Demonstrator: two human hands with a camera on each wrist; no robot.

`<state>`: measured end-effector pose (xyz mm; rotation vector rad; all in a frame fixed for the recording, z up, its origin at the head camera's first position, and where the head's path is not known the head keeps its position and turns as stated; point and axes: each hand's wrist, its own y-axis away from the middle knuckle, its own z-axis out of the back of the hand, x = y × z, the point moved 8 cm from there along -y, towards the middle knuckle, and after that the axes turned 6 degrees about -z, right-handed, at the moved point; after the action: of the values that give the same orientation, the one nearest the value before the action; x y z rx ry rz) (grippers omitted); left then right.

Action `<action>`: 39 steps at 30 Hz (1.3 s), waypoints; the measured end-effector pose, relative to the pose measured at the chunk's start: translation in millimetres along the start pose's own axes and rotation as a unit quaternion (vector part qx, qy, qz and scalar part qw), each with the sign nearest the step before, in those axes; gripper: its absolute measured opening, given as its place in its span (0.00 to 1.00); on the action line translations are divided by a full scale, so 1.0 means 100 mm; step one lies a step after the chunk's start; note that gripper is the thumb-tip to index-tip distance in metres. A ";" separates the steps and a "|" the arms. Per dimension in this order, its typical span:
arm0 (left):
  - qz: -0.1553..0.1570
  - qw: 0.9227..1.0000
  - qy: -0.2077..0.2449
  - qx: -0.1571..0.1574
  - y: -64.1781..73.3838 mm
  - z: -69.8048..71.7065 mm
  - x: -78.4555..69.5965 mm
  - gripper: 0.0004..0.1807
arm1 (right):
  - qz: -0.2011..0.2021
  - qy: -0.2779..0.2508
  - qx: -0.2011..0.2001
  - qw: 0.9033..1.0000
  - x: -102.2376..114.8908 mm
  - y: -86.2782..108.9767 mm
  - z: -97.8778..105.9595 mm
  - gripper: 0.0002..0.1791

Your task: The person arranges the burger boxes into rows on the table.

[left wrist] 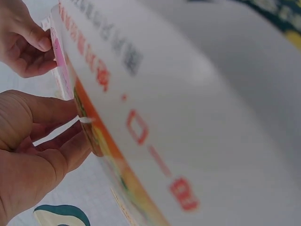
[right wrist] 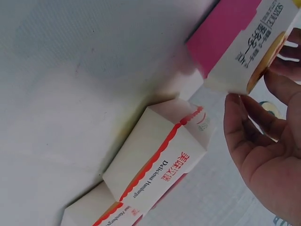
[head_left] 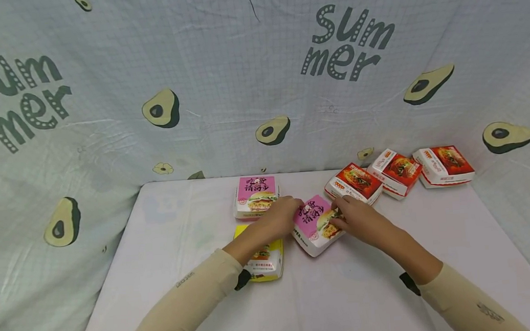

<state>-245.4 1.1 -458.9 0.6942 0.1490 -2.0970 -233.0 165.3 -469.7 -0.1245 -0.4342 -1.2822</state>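
A pink-and-white burger box [head_left: 312, 222] sits turned at an angle between both hands. My left hand [head_left: 281, 216] holds its far left side; in the left wrist view, the left hand [left wrist: 40, 146] has its fingertips hidden behind a near box. My right hand [head_left: 358, 219] grips the right side. Close up, the right hand [right wrist: 268, 136] has thumb and fingers at the lower edge of the pink box [right wrist: 230, 47]. A yellow-and-white burger box [head_left: 268, 268] lies under my left forearm, partly covered. Behind it stands another pink burger box [head_left: 253, 194].
Toward the back right are three red-and-white burger boxes: one [head_left: 356, 182] just behind my right hand, a second [head_left: 396, 171] beside it, and a third [head_left: 447, 165] near the table corner. A printed cloth [head_left: 217, 76] hangs behind the white table [head_left: 174, 254].
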 end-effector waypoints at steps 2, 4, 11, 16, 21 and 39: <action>0.002 1.000 -0.002 0.001 -0.01 0.00 0.00 0.23 | -0.002 -0.010 0.007 1.000 0.00 0.01 -0.01 0.21; 0.011 1.000 0.002 -0.001 -0.01 0.02 0.02 0.24 | -0.003 -0.013 0.006 1.000 0.01 0.01 0.00 0.20; 0.034 0.998 0.040 -0.020 0.01 0.17 0.11 0.23 | 0.034 -0.023 -0.031 0.999 0.10 -0.10 0.15 0.23; 0.047 0.998 0.048 0.001 -0.04 0.12 0.15 0.23 | 0.060 -0.055 -0.006 0.997 0.18 -0.28 0.11 0.24; 0.037 0.999 0.022 0.022 -0.10 0.01 0.14 0.21 | 0.053 -0.050 0.021 0.997 0.14 -0.34 -0.01 0.21; 0.025 0.997 0.058 0.034 -0.06 -0.01 0.11 0.17 | 0.032 -0.080 -0.009 0.996 0.02 -0.06 -0.10 0.15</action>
<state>-254.7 -2.8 -466.5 0.8525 0.1247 -2.0230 -235.3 158.8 -479.5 -0.2561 -0.5522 -1.2182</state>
